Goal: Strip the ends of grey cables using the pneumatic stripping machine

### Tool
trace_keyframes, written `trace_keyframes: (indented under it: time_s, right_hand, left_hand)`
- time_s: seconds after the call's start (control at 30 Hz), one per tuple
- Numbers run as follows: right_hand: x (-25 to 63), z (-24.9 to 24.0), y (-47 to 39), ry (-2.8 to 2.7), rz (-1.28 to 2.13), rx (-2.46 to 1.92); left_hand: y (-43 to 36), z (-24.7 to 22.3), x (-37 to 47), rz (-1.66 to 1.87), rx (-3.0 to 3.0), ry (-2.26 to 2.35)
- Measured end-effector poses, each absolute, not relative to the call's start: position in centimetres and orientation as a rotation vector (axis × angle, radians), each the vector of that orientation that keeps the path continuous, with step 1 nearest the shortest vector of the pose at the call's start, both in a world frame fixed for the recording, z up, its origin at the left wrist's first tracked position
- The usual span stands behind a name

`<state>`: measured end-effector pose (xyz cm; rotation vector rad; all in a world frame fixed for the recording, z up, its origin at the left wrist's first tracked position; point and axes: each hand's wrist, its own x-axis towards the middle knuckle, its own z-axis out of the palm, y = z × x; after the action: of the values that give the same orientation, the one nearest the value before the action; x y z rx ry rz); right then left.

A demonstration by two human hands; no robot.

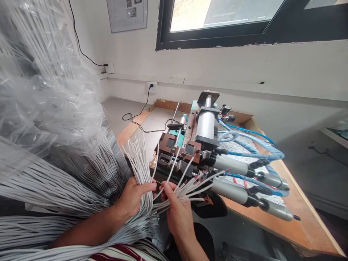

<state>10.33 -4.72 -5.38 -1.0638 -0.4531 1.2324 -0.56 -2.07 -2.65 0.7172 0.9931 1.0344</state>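
Note:
My left hand (133, 197) is closed around a thick bundle of white cables (140, 159), whose ends fan upward. Close beside it on the right, my right hand (178, 210) pinches several white cables (194, 188) that spread out to the right, a few with reddish wire tips. Single strands rise between the two hands. Just beyond the hands stands a machine with a metal cylinder (206, 125) and brown clamp blocks (193, 148).
Large masses of white cables (89, 177) lie at the left, partly under clear plastic (49, 105). Silver pneumatic cylinders (231, 165) and blue hoses (255, 154) reach right over the wooden-edged table (299, 217). A black cord (154, 131) crosses the tabletop behind.

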Motion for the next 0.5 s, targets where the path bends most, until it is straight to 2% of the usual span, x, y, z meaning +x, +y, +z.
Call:
trace_keyframes:
  time_s: [0.33, 0.5]
  right_hand:
    - [10.9, -5.2, -4.1, -0.419, 1.299, -1.054]
    - [10.6, -4.8, -3.6, -0.414, 1.532, -0.982]
  left_hand:
    - [-2.3, -3.1, -0.6, 1.022, 0.718, 1.028]
    - [-2.6, -3.1, -0.5, 1.045, 0.800, 0.977]
